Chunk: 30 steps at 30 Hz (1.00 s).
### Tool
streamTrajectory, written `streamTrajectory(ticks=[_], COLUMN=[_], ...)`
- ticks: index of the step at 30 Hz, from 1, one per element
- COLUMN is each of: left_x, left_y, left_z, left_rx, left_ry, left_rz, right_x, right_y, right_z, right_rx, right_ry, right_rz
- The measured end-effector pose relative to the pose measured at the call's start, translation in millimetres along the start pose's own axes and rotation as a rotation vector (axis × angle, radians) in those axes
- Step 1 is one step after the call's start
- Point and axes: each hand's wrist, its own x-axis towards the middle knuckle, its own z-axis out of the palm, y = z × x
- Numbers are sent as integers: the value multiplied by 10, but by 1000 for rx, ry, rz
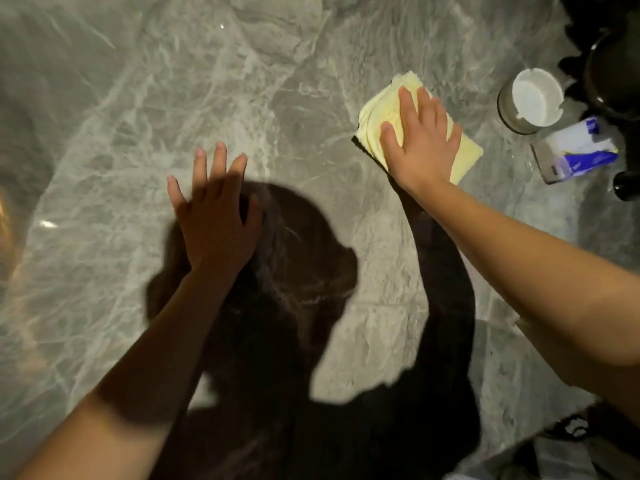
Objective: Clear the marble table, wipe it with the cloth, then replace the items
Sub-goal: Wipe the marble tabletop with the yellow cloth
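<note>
On veined grey marble table [145, 109], right hand [424, 140] flat presses folded yellow cloth [377, 109]; left hand [216, 216] splayed.

The table [145, 109] is grey marble with pale veins, glossy enough to carry two small white glints [221, 26]. A hard-edged dark shadow [277, 306] lies across its near half. A warm orange glow [5, 216] blurs the left edge (its source cannot be told). A dark shaggy mass [581, 15] fills the top right corner.
</note>
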Motion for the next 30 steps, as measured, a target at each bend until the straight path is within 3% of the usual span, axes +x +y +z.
streamTrajectory(ticks=[6,10,20,26,30], left_x=[45,37,44,36,135], left_y=[0,-9,19,16,17], left_z=[10,56,33,63,-33], left_rx=[15,25,-57,-34,-94], left_ry=[14,55,78,59,51], left_rz=[0,-16,-47,-41,-56], right_x=[536,443,-1468,-2113,-2014], right_y=[-489,-564,-296,44,-44], right_z=[-17,-27,172,269,281], right_rx=[-27,-130,-199,-233,-193], right_ry=[-35,-68,-256,-219,-147], right_rz=[-140,-427,-939,-989,-776])
